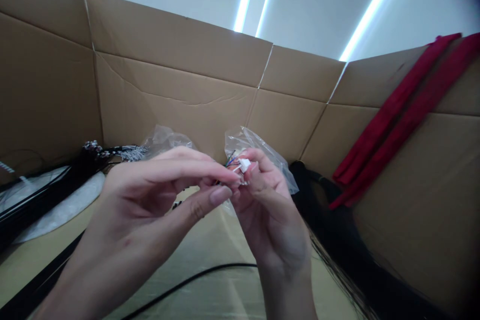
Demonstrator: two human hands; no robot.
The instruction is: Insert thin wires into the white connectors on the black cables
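Note:
Between the thumb and fingers of my right hand (268, 200) is a small white connector housing (245, 165). Thin coloured wires (231, 161) run beside it. My left hand (168, 190) pinches with thumb and forefinger right against the connector, apparently on the thin wires; its fingertips partly hide them. A black cable (195, 277) curves over the table below both hands, and whether it joins these wires is hidden.
Cardboard walls (176, 75) surround the table (210, 240). Clear plastic bags (262, 150) lie behind my hands. A bundle of black cables with white ends (93, 152) is at left, more black cables (337, 240) at right. Red cloth strips (405, 115) hang over the right wall.

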